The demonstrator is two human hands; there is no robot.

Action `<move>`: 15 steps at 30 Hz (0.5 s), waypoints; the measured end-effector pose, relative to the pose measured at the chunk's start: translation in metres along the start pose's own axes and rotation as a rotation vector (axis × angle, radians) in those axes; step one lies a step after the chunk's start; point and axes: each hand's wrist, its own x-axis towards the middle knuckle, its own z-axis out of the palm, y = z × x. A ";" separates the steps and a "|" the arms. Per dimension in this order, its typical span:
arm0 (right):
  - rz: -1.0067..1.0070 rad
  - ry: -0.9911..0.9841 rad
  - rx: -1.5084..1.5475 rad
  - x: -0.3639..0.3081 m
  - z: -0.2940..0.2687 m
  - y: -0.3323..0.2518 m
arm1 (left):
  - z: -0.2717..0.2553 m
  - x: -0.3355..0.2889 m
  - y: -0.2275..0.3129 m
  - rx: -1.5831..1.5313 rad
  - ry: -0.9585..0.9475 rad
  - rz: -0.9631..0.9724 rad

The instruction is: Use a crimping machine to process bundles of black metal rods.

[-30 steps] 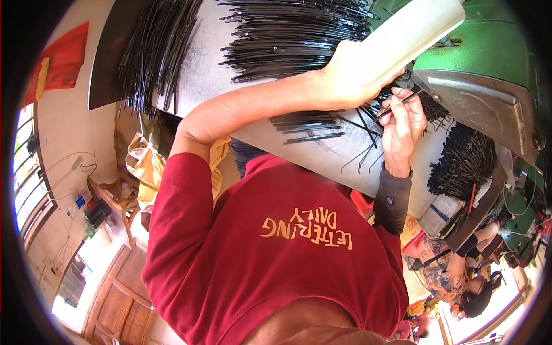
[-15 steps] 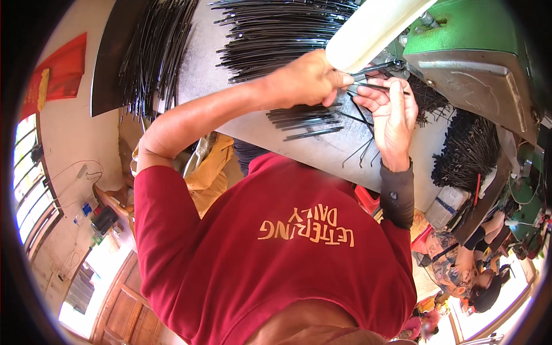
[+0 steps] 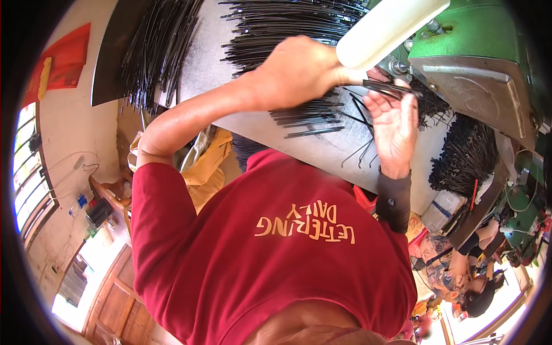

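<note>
My left hand (image 3: 302,72) reaches across the bench from the left, its fingers closed at the near end of a few thin black rods (image 3: 382,86). Part of those fingers is hidden behind a long white cover. Palm up, my right hand (image 3: 397,126) pinches the other end of the same rods between thumb and fingertips, beside the green machine (image 3: 468,34). Below my left hand lies a small row of black rods (image 3: 307,118). Several bent black rods (image 3: 362,152) lie loose near my right wrist.
Large bundles of black rods (image 3: 287,26) fill the back of the metal bench (image 3: 253,123), and another bundle (image 3: 161,52) lies at left. A dense dark pile (image 3: 466,155) sits right, near a clear box (image 3: 443,210). The white cover (image 3: 391,31) overhangs my hands. Another person (image 3: 454,264) is at lower right.
My left hand has moved slightly right and up, its fingertips further along under the white cover. My right hand has stayed nearly in place, with the rods shifted a little to the right.
</note>
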 end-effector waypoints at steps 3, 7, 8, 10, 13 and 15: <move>-0.078 0.072 0.137 0.002 -0.029 -0.019 | -0.006 -0.005 -0.014 -1.482 0.093 -0.796; -0.121 0.080 0.171 0.015 -0.040 -0.027 | 0.047 0.016 -0.001 -1.805 0.142 -0.688; -0.137 0.087 0.157 0.015 -0.039 -0.027 | 0.059 0.024 -0.003 -1.808 0.143 -0.687; -0.136 0.080 0.144 0.016 -0.039 -0.027 | 0.073 0.035 -0.005 -1.920 0.278 -0.558; -0.184 0.078 0.106 0.017 -0.035 -0.026 | 0.078 0.039 -0.010 -1.936 0.295 -0.585; -0.206 0.104 0.020 0.017 -0.032 -0.026 | 0.078 0.039 -0.010 -1.953 0.302 -0.578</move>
